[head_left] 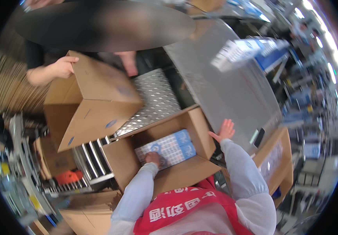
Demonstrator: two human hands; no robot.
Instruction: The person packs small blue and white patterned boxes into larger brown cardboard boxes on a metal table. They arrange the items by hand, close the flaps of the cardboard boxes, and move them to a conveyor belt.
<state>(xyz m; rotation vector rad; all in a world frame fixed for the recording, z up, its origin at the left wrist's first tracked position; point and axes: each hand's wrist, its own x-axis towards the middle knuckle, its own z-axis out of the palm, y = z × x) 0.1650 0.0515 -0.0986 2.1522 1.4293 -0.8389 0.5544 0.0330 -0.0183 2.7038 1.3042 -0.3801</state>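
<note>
In front of me an open brown cardboard box (pixel 120 158) holds blue-and-white patterned cartons (pixel 177 150) lying side by side. My left hand (pixel 152 157) reaches down inside, touching the tops of these cartons near their left end. Its fingers point downward and are mostly hidden, so their grip does not show. My right hand (pixel 224 131) is outside the box on its right, over the edge of the grey metal table (pixel 224 86). Its fingers are spread and nothing is in it.
Across from me, a person's hand (pixel 64 67) holds another open cardboard box (pixel 102 109) above a ridged metal plate (pixel 161 92). White-and-blue cartons (pixel 239 53) sit at the table's far right. A dark marker-like object (pixel 259 137) lies on its near edge; rollers (pixel 94 158) run at left.
</note>
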